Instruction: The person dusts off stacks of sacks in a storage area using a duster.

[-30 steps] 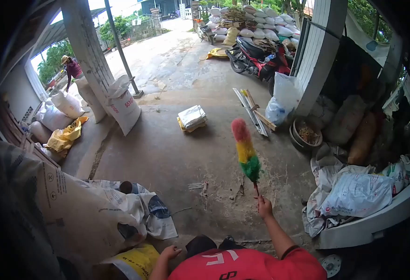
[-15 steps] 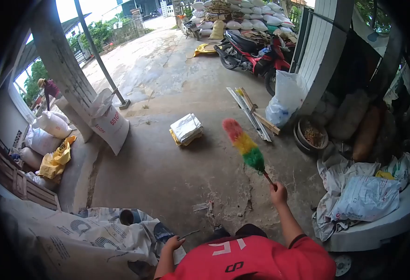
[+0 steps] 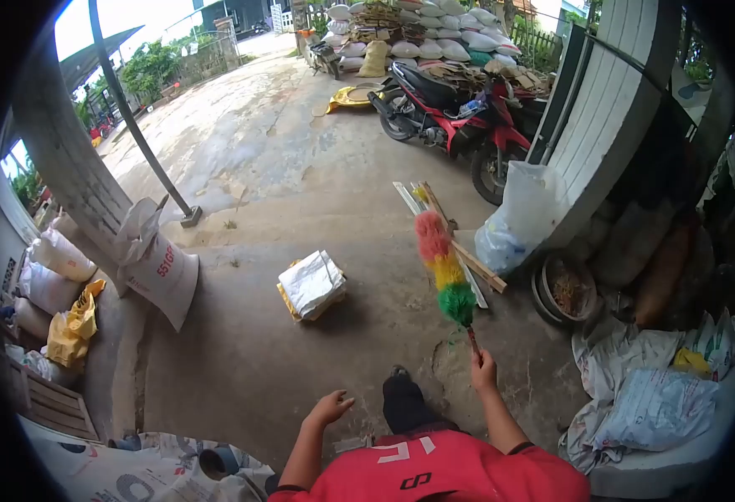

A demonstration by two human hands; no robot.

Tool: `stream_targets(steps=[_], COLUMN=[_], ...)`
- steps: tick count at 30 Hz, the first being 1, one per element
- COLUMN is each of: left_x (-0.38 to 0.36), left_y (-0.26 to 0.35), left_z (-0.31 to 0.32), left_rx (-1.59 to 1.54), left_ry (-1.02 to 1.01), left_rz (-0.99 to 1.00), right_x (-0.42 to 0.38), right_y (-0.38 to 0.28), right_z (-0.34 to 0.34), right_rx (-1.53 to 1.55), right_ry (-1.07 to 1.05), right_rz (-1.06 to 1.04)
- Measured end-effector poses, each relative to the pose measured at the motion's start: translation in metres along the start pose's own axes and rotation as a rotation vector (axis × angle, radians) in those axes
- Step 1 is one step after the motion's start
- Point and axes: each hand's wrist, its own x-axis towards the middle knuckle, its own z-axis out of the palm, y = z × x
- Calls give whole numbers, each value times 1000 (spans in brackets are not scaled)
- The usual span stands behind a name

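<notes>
My right hand point(image 3: 484, 371) is closed round the handle of a feather duster point(image 3: 449, 272), whose fluffy head runs from green near the handle through yellow to red at the tip. The duster points forward, its tip in front of the wooden strips. My left hand point(image 3: 332, 407) is held out over the floor with its fingers apart and nothing in it. Ahead of it, a stack of folded white sacks point(image 3: 311, 284) with yellow ones beneath lies on the concrete.
Wooden strips point(image 3: 478, 266) and a clear plastic bag point(image 3: 514, 219) lie ahead right, near a red motorbike point(image 3: 451, 117) and basins point(image 3: 567, 289). A filled white sack point(image 3: 163, 269) leans by the left pillar. Sacks point(image 3: 656, 410) lie at right; more cover the lower left.
The view has shifted forward and right. My left hand has let go of a thin dark object and moved away from the lower-left sacks. The duster stands more upright; a leg shows stepping forward.
</notes>
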Motion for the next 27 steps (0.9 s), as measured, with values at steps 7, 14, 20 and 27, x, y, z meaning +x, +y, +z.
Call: stream_targets(steps=[7, 14, 20, 27], left_x=[130, 237, 440, 676], left_y=[100, 66, 127, 360], left_z=[-153, -257, -364, -562], left_rx=[-92, -373, -600, -298], left_ry=[297, 745, 691, 563], left_rz=[1, -239, -168, 289], right_x=[274, 470, 621, 792], right_y=[-127, -225, -256, -366], right_z=[102, 239, 344, 394], right_rx=[197, 215, 269, 391], right_ry=[-70, -250, -349, -410], right_rz=[-134, 13, 43, 73])
